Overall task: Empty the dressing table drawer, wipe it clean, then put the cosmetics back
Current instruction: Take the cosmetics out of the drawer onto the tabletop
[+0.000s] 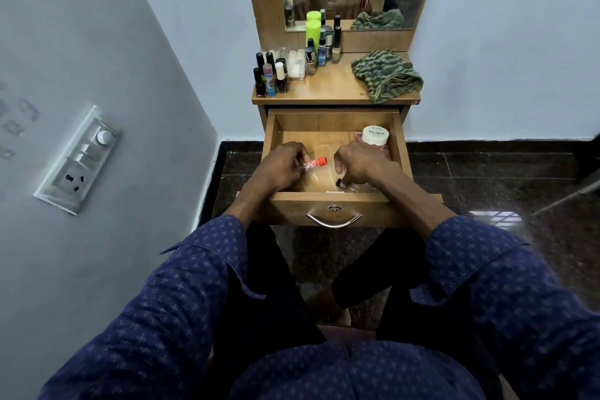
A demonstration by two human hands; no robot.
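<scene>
Two hands (282, 164), one cloth (386, 75)

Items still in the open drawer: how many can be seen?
3: orange-capped tube held by left hand; small bottle under right hand; white-lidded jar, back right. Hands may hide more.

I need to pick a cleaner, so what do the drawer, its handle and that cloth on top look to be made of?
Drawer: probably wood-grain laminate board, light brown, smooth satin sheen.
Handle: metal by its look, bright chrome-like reflections.
Cloth: soft woven fabric, green striped, crumpled into folds, matte.
</scene>
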